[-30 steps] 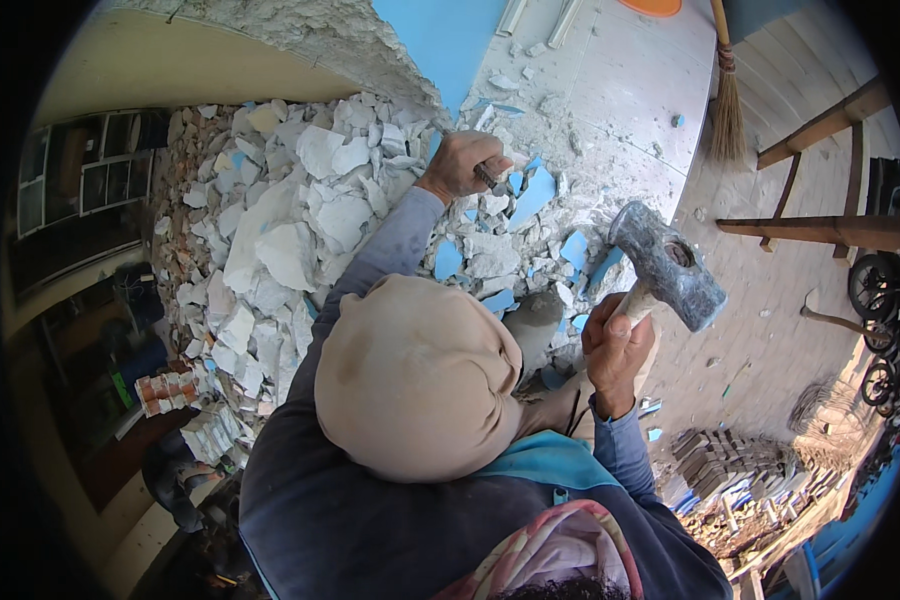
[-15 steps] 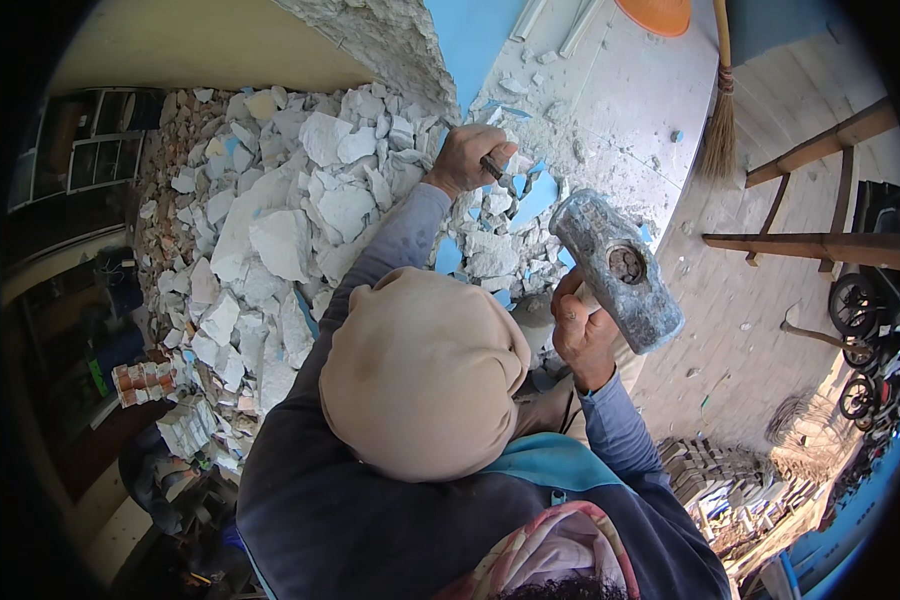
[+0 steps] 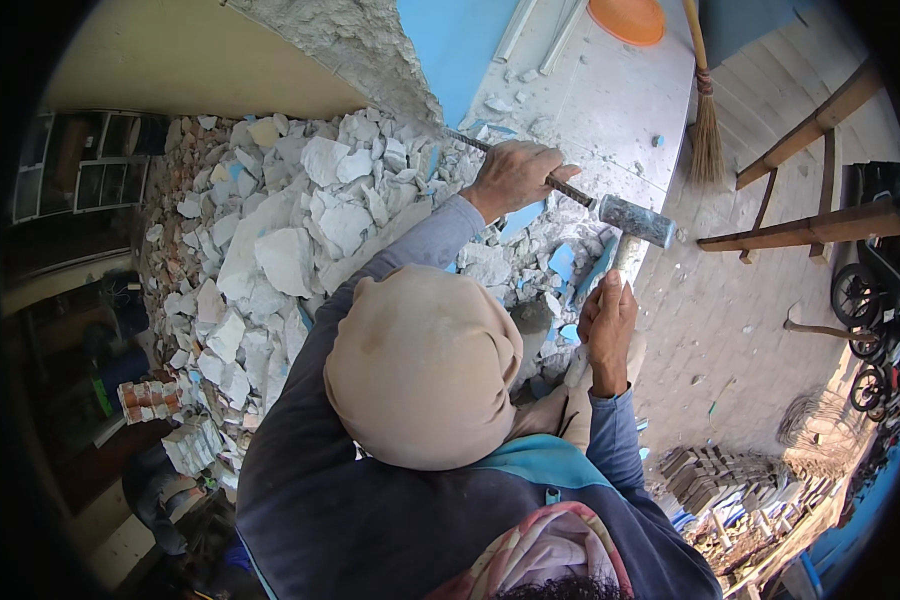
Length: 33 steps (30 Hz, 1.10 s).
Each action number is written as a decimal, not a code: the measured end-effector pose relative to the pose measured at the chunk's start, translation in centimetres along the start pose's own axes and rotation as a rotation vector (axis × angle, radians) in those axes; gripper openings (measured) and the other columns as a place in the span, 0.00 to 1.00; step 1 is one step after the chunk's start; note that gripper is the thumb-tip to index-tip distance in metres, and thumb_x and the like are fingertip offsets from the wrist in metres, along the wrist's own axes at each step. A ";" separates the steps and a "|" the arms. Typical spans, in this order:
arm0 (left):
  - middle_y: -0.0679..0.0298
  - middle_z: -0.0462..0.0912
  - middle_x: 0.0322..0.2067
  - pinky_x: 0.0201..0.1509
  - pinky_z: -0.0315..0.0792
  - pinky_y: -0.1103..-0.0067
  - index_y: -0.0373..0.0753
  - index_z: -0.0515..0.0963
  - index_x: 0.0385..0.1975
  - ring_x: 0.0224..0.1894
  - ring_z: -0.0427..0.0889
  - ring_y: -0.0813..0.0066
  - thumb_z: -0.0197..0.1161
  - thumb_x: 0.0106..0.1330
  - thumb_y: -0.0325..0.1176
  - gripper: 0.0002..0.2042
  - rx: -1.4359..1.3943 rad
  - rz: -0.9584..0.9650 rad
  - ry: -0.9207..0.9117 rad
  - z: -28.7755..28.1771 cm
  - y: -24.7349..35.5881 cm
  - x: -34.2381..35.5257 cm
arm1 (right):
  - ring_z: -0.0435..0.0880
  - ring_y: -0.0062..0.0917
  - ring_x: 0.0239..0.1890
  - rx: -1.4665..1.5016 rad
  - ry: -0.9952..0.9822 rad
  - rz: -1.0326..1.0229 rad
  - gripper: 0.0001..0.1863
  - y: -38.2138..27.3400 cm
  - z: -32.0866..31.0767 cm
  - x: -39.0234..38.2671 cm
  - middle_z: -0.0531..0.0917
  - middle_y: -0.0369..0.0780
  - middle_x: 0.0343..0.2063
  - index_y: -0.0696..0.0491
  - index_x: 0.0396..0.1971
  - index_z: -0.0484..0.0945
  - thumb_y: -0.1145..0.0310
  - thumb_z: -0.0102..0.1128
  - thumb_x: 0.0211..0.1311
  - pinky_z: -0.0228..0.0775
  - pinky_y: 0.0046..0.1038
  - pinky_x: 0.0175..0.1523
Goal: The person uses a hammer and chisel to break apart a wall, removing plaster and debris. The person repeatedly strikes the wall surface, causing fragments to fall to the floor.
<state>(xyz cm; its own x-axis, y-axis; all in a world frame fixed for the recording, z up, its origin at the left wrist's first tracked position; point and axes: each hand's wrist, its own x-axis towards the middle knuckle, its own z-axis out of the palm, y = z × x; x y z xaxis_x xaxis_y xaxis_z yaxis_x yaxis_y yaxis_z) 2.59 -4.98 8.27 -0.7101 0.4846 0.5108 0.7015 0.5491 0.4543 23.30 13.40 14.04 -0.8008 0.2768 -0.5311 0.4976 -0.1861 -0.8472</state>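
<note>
My left hand [image 3: 515, 178] is wrapped round a ribbed steel bar [image 3: 570, 191], which sticks out on both sides of the fist. The bar's far end meets the broken lower edge of the wall [image 3: 395, 65]. At its other end, the bar meets the face of a sledgehammer [image 3: 635, 220] with a worn grey head. My right hand [image 3: 610, 320] is closed round the hammer's pale handle, below the head. Beneath both hands lies broken rubble [image 3: 485, 262], with blue-painted pieces among it.
A large heap of grey and white rubble [image 3: 285, 262] spreads to the left. At the far right are an orange basin [image 3: 627, 20], a broom [image 3: 707, 130] and wooden beams [image 3: 805, 228]. Motorcycles [image 3: 855, 300] stand on the right. Rounded beige cloth [image 3: 425, 365] fills the near middle.
The hammer has swung from facing up, apart from the bar, onto the bar's end. My left hand and the bar appear farther right, and the view has shifted slightly.
</note>
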 end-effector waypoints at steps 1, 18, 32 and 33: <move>0.58 0.80 0.18 0.28 0.74 0.63 0.41 0.75 0.23 0.21 0.82 0.57 0.73 0.67 0.41 0.16 0.001 0.006 -0.015 0.4 0.3 0.7 | 0.61 0.13 0.12 -0.018 0.043 0.025 0.26 -0.1 -0.6 0.1 0.64 0.30 0.15 0.48 0.30 0.65 0.41 0.48 0.81 0.52 0.21 0.14; 0.58 0.78 0.15 0.27 0.72 0.62 0.41 0.75 0.23 0.20 0.80 0.54 0.71 0.69 0.49 0.20 0.096 -0.012 -0.135 4.1 -1.9 3.2 | 0.62 0.14 0.11 0.154 0.189 0.119 0.27 1.3 -6.1 -0.4 0.62 0.29 0.15 0.47 0.30 0.65 0.39 0.46 0.80 0.53 0.22 0.14; 0.55 0.79 0.16 0.27 0.72 0.62 0.39 0.75 0.22 0.21 0.82 0.54 0.69 0.71 0.48 0.21 0.180 -0.052 -0.094 6.2 -2.2 3.3 | 0.58 0.14 0.11 0.252 0.012 0.145 0.25 -2.2 1.7 4.3 0.59 0.29 0.15 0.46 0.29 0.63 0.41 0.47 0.81 0.49 0.23 0.14; 0.55 0.79 0.16 0.28 0.72 0.62 0.39 0.76 0.22 0.21 0.82 0.54 0.68 0.71 0.48 0.21 0.199 -0.040 -0.092 6.3 -2.1 2.8 | 0.58 0.14 0.11 0.283 -0.018 0.133 0.26 -2.2 1.0 4.2 0.59 0.29 0.15 0.46 0.29 0.63 0.41 0.47 0.81 0.49 0.22 0.14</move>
<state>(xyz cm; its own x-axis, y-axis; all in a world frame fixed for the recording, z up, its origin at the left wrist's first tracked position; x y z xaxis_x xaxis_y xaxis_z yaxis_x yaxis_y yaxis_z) -1.25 -0.49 4.20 -0.7459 0.5149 0.4225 0.6536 0.6881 0.3152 18.47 14.05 13.66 -0.7423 0.2160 -0.6343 0.4877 -0.4750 -0.7325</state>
